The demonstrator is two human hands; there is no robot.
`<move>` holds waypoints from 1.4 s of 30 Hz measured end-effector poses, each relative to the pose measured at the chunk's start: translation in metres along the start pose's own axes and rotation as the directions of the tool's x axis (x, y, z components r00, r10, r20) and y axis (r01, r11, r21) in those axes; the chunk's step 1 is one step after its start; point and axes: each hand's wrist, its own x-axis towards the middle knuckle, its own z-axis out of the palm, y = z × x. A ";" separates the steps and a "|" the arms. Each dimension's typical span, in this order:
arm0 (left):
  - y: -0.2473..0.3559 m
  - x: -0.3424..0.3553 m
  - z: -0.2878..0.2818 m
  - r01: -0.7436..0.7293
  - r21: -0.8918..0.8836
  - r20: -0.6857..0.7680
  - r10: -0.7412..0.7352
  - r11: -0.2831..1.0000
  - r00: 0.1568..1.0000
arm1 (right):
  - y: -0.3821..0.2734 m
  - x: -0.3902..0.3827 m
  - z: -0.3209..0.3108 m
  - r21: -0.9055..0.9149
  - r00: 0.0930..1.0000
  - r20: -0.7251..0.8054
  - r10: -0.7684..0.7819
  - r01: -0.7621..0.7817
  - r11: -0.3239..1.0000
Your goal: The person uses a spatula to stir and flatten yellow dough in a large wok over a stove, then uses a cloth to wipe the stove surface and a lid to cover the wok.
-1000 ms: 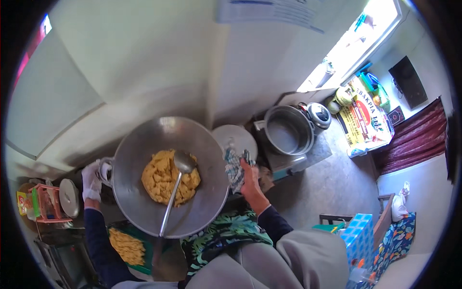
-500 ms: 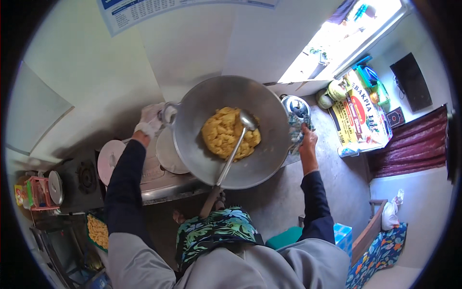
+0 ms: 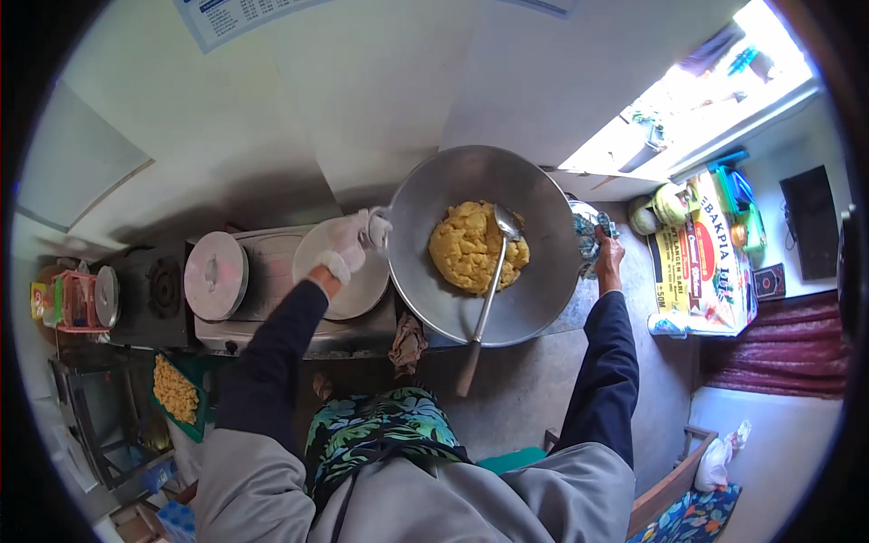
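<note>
A large grey metal wok [image 3: 409, 271] is held between my two hands, over the right end of the stove and the counter beside it. Inside lies a lumpy yellow mash [image 3: 463, 255]. A long-handled metal ladle [image 3: 492, 282] rests in it, bowl on the mash, its wooden handle hanging over the near rim. My left hand [image 3: 350, 246], wrapped in white glove or cloth, is closed around the wok's left handle. My right hand [image 3: 610, 257] grips the opposite side through a blue patterned cloth [image 3: 585, 242], which hides that handle.
The stove [image 3: 272, 258] bears a round lid [image 3: 215, 294] and a pale disc-shaped lid [image 3: 358, 294]. A brown rag [image 3: 408, 344] hangs at its front edge. Lower left is a green tray [image 3: 186, 425] of yellow crumbly food. A printed box [image 3: 674, 262] stands far right.
Both my hands have carried the wok to the right, uncovering more of the stove and the pale lid. The ladle's handle has swung right with it. My view has shifted too.
</note>
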 end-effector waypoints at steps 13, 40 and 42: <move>-0.032 -0.067 0.073 -0.122 -0.424 -0.425 -0.078 0.897 0.902 | -0.002 0.048 0.007 -0.285 0.866 0.120 -0.485 0.498 0.819; -0.038 -0.631 -0.091 -0.693 0.050 -0.998 0.070 0.719 0.000 | -0.177 -0.738 0.254 0.499 -0.498 0.867 -0.026 0.863 0.079; -0.030 -0.681 -0.099 -0.692 0.131 -0.986 0.021 0.709 -0.165 | -0.167 -0.788 0.283 0.386 -0.471 0.879 0.071 0.792 0.474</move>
